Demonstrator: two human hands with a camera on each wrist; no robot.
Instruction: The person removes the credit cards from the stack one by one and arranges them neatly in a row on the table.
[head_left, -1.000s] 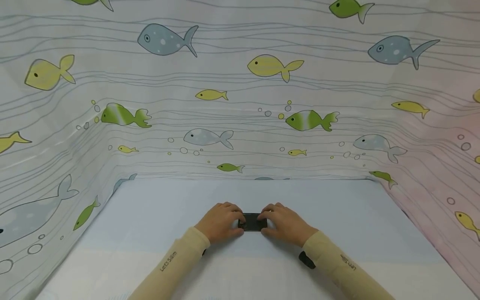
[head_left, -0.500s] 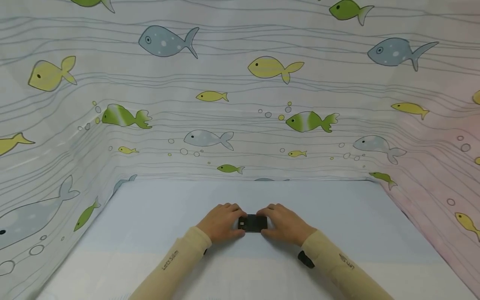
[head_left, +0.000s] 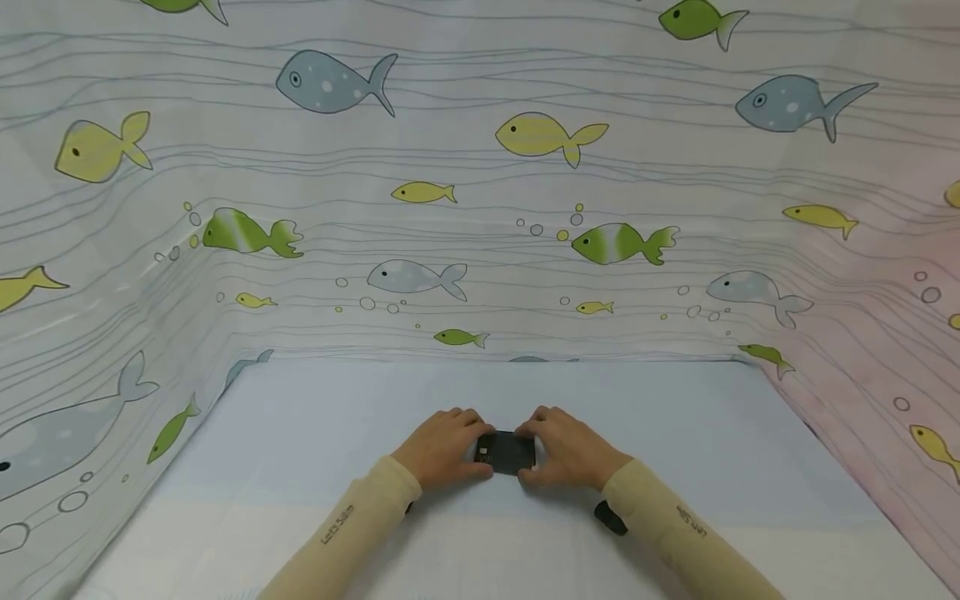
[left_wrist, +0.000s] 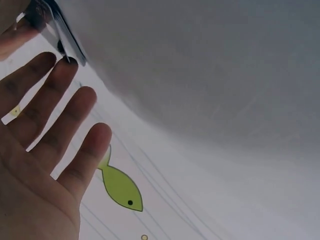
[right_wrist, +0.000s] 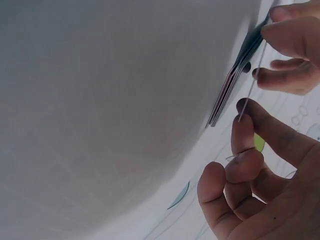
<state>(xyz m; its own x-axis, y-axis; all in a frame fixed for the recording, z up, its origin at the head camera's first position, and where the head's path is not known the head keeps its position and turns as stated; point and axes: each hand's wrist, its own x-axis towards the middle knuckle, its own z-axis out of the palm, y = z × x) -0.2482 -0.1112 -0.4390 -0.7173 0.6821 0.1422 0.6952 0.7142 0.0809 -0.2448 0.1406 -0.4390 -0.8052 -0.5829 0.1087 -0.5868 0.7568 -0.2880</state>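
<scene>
Both hands hold a dark card with a small pale chip, in the middle of the head view. My left hand grips its left end between thumb and fingers. At the opposite end, my right hand pinches the card. In the right wrist view, the thin card appears edge-on, its lower end between right fingertips. Beside it is a layered stack that looks like a card holder, also reached by the left hand. The left wrist view shows clear and dark layers at the left fingertips.
A pale white-blue tabletop lies under the hands. Fish-printed cloth rises behind it and along both sides. A black object sits at the right wrist beneath the sleeve.
The card's dark face looks taller now, tilted toward the head camera. The left thumb has moved off the chip, and the right fingers have shifted slightly at their end.
</scene>
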